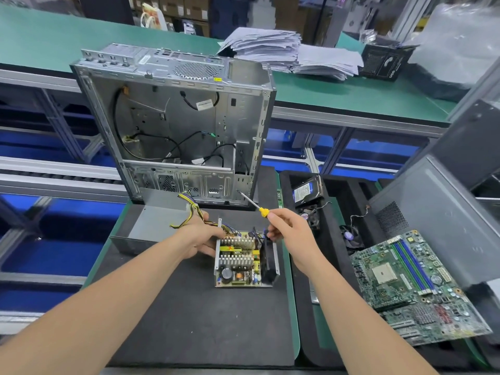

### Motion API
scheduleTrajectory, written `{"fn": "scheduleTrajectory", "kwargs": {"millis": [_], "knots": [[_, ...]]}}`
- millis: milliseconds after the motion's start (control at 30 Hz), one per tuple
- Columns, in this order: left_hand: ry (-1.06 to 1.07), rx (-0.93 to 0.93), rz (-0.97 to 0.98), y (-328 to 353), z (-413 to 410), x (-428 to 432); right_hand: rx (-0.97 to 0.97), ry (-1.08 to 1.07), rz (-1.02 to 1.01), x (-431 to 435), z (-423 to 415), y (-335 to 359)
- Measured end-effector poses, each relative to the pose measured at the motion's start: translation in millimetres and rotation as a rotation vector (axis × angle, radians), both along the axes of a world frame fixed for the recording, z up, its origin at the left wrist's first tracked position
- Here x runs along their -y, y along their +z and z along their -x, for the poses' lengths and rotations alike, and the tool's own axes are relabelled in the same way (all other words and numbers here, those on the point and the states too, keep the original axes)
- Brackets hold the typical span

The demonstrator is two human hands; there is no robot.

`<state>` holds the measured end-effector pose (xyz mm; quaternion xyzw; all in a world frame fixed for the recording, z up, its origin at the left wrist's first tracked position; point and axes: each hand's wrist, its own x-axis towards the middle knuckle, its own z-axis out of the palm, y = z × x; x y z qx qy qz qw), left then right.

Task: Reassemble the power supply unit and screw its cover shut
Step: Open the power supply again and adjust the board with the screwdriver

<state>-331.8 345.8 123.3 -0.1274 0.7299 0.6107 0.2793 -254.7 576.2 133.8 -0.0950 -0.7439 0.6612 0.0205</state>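
Note:
The open power supply unit (240, 262) lies on the black mat (194, 320), its circuit board, heat sinks and fan exposed. Its grey metal cover (154, 220) lies apart to the left, behind my left arm. My left hand (201, 235) grips the unit's far-left corner, where the bundle of yellow and black wires (190, 209) comes out. My right hand (286, 230) holds a yellow-handled screwdriver (253, 204) above the unit's right side, its tip pointing up and away toward the case.
An empty computer case (176, 125) stands upright behind the mat. To the right, a foam tray (332, 212) holds a hard drive (307, 192) and fans. A motherboard (414, 285) leans at the right, against grey panels (443, 212).

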Motion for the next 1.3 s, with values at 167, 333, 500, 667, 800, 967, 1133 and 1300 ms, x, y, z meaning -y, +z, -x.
{"fn": "scheduleTrajectory", "kwargs": {"millis": [167,333,500,667,800,967,1133,1300], "knots": [[0.114,-0.023,-0.077,0,15,13,-0.012,0.032,-0.046,-1,7,2],[0.124,0.09,-0.033,3,4,14,-0.035,0.063,-0.034,2,9,2],[-0.097,-0.417,0.426,18,-5,27,-0.06,0.115,-0.045,3,5,7],[-0.046,-0.651,0.049,30,-11,29,-0.102,0.162,-0.06,5,1,17],[-0.068,-0.672,-0.035,25,-15,32,-0.108,0.197,-0.09,5,1,20],[-0.075,-0.684,-0.049,24,-23,28,-0.106,0.231,-0.123,3,1,22],[-0.102,-0.713,-0.077,26,-31,28,-0.115,0.248,-0.14,-3,2,25],[-0.087,-0.622,-0.142,23,-40,25,-0.141,0.272,-0.189,-8,0,29]]}}
